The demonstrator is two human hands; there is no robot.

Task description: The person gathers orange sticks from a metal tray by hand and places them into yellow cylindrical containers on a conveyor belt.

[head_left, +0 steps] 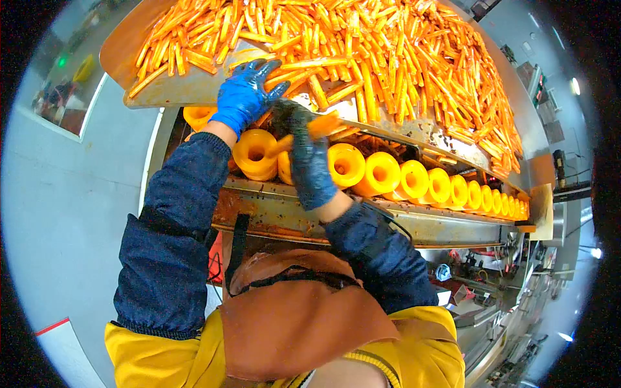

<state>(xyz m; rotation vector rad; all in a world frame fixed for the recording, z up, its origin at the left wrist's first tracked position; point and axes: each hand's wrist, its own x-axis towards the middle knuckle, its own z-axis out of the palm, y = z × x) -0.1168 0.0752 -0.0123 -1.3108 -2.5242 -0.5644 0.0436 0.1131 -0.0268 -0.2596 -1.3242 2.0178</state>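
The right hand, in a dark, wet-looking blue glove, is curled around a soft-looking orange stick. The hand is blurry, so I cannot tell if it has more than one. An orange end pokes out to the left, by the mouth of a round yellow cup with a deep hole. I cannot tell if that end is in the hole.

To do this well, I think the stick should be held gently, so it does not snap, with its end pointed at the middle of the hole and the fingers kept off the rim. Sticks that lie the same way should be easier to pick up together.

The left hand, in a bright blue glove, reaches to the near left edge of the big pile of orange sticks on the shiny metal tray. Its fingers are half bent over some sticks; I cannot tell if it grips any. The left arm reaches far out. The right arm bends and slants far and left, so both hands are close together.
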